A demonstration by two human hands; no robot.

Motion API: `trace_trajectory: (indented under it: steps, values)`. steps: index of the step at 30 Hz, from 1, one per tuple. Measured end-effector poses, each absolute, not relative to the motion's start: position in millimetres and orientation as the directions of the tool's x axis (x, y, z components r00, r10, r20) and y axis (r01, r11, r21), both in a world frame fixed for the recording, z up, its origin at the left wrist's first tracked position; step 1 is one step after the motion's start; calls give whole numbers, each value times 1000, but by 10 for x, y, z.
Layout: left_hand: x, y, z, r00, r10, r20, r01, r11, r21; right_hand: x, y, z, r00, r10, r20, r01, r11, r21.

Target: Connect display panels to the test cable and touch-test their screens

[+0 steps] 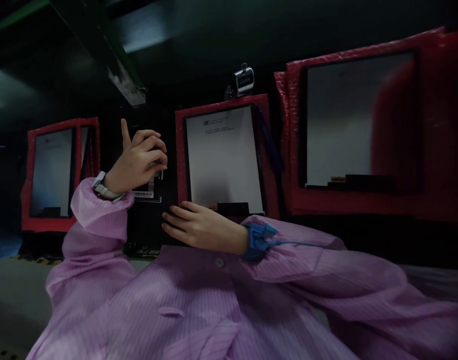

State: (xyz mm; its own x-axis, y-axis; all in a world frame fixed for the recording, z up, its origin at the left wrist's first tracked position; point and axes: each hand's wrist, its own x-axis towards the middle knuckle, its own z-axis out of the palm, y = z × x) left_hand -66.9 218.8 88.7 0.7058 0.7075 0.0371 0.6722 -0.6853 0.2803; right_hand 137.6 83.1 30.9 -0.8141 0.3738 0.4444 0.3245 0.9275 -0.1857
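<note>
My left hand (138, 157), with a pale watch at the wrist, hovers over the dark work surface left of centre. One finger points up and the others are loosely bent, apart from each other; nothing shows in them. Just beneath it are a barcode label (143, 194) and a small shiny part, partly covered by the hand. My right hand (206, 227), wearing a blue wrist strap (259, 240) with a cord, reaches leftward with fingers spread. It is by the lower edge of a red-framed document holder (180, 150). A green circuit board (144, 251) peeks out near my body.
Behind the middle holder stands a metal tally counter (244, 81). A blue pen (270, 142) lies along that holder's right side. Other red-framed holders stand at left (26, 175) and right (294, 135). A green metal beam (101, 50) slants overhead.
</note>
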Motion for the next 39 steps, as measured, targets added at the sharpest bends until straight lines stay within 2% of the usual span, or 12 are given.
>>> trace_trajectory:
  steps: [4, 8, 12, 15, 17, 24, 28, 32, 39]
  values:
    - [-703, 2213, 848, 744, 662, 87, 622, -734, 272, 1335, 787, 301, -769, 374, 519, 357, 924, -136]
    - [-724, 2234, 819, 742, 662, 106, 608, -731, 308, 1320, 767, 310, -735, 366, 570, 348, 926, -147]
    - [-729, 2253, 803, 707, 703, 72, 640, -681, 356, 1350, 819, 345, -686, 405, 604, 321, 914, -248]
    - [-721, 2265, 795, 712, 698, 70, 640, -687, 344, 1391, 876, 375, -664, 492, 563, 339, 869, -359]
    - [-710, 2267, 789, 730, 679, 82, 621, -708, 335, 1413, 899, 391, -669, 516, 535, 356, 854, -379]
    - [-683, 2264, 782, 750, 657, 78, 603, -727, 328, 1425, 874, 440, -691, 436, 577, 377, 898, -228]
    - [-690, 2285, 778, 723, 687, 67, 628, -695, 351, 1455, 896, 459, -609, 471, 638, 450, 868, -212]
    - [-694, 2310, 745, 717, 682, 146, 606, -713, 352, 1518, 949, 468, -582, 481, 656, 499, 848, -179]
    - [-717, 2333, 720, 719, 644, 262, 572, -762, 303, 1584, 998, 500, -706, 303, 641, 438, 897, 59]
